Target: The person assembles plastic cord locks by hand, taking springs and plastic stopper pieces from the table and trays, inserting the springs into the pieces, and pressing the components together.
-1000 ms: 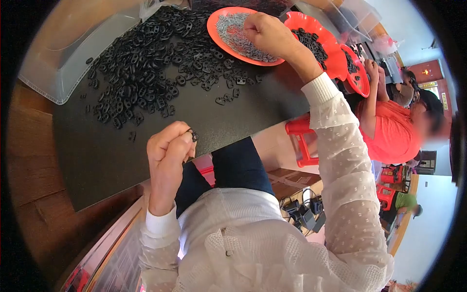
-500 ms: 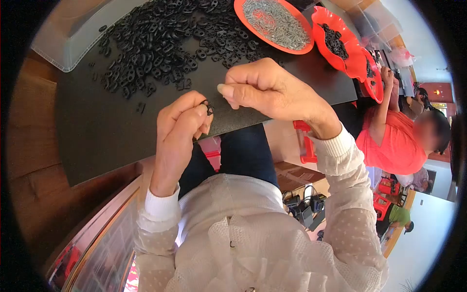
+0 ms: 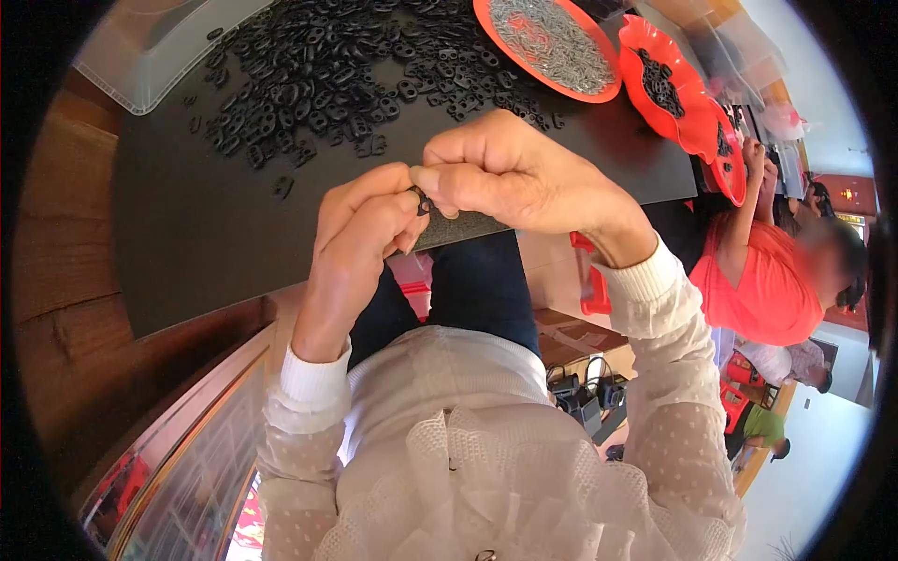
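So the person's left hand (image 3: pixel 360 224) is holding a small black plastic piece (image 3: pixel 424 201), its grip closing thumb-to-finger on it, just above the near edge of the dark worktop (image 3: pixel 206 252). The right hand (image 3: pixel 524 178) is meeting it there, fingers curled and thumb pressing in by the piece; that grip is clenched too, but can't tell if something tiny is hiding inside.

Containers-wise: a red plate (image 3: pixel 603 95) is sitting at the far side, carrying a spread of thin silvery bits (image 3: pixel 552 42). Right beside it, a wavy-edged red dish (image 3: pixel 690 131) is holding a bunch of black bits (image 3: pixel 659 84), and past that another red plate (image 3: pixel 734 187) is holding more dark ones. A big heap of black parts (image 3: pixel 318 84) is lying loose on the worktop, next to a clear plastic tub (image 3: pixel 154 56) at far left.
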The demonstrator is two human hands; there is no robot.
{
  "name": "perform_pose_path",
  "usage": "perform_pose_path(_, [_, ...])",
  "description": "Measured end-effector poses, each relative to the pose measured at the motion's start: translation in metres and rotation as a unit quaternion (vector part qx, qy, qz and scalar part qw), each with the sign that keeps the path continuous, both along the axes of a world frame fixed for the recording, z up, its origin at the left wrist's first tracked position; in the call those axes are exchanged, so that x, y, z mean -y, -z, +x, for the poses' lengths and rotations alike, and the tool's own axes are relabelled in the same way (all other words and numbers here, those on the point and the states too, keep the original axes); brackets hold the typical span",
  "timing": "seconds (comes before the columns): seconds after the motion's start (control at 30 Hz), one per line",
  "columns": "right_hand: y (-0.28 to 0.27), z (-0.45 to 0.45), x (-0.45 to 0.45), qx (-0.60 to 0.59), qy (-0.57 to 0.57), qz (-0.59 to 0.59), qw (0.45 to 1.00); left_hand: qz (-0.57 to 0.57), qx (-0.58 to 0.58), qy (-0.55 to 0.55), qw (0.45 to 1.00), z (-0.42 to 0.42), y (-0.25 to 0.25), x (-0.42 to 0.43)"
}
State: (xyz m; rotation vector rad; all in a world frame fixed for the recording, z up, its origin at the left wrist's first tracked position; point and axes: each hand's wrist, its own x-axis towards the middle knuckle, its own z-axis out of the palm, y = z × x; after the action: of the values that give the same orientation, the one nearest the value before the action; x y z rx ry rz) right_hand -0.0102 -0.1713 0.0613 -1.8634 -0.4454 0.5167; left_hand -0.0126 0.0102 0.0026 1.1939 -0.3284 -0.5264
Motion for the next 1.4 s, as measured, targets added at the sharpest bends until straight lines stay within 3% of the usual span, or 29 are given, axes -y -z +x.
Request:
perform_pose_path(0.13, [-0.005,-0.002,-0.003,0.034,0.003,-0.037,0.999,-0.015,-0.007,-0.011,1.000,0.000,0.000,0.001])
perform_pose_path(0.23, [0.011,-0.001,-0.006,0.067,0.006,0.036,0.997,-0.009,-0.011,-0.021,1.000,0.001,0.002,0.003])
perform_pose_path(0.53, [-0.002,-0.009,0.000,0.087,0.072,-0.051,0.992,-0.034,-0.022,-0.038,0.998,0.001,0.002,0.000])
perform_pose_path(0.67, [0.004,-0.018,-0.007,0.035,0.127,0.031,0.991,-0.041,-0.031,-0.038,0.998,0.001,0.001,0.000])
perform_pose_path(0.87, [0.010,-0.015,-0.011,0.153,0.118,-0.020,0.981,-0.052,-0.029,-0.054,0.997,0.000,0.002,0.004])
perform_pose_path(0.97, [0.008,-0.019,-0.017,0.177,0.141,-0.060,0.972,-0.003,-0.004,-0.068,0.998,-0.002,0.005,0.005])
perform_pose_path(1.07, [0.015,-0.022,-0.019,0.253,0.154,-0.098,0.950,0.027,0.090,-0.082,0.992,-0.002,0.008,0.007])
perform_pose_path(1.23, [0.012,-0.026,-0.017,0.347,0.087,-0.174,0.917,0.031,0.123,-0.075,0.989,-0.002,0.006,0.006])
perform_pose_path(1.33, [0.008,-0.027,-0.019,0.327,0.080,-0.171,0.926,0.016,0.077,-0.041,0.996,-0.001,0.007,0.002])
perform_pose_path(1.4, [0.011,-0.023,-0.012,0.224,0.073,-0.103,0.966,0.006,0.080,-0.047,0.996,0.000,0.007,0.002])
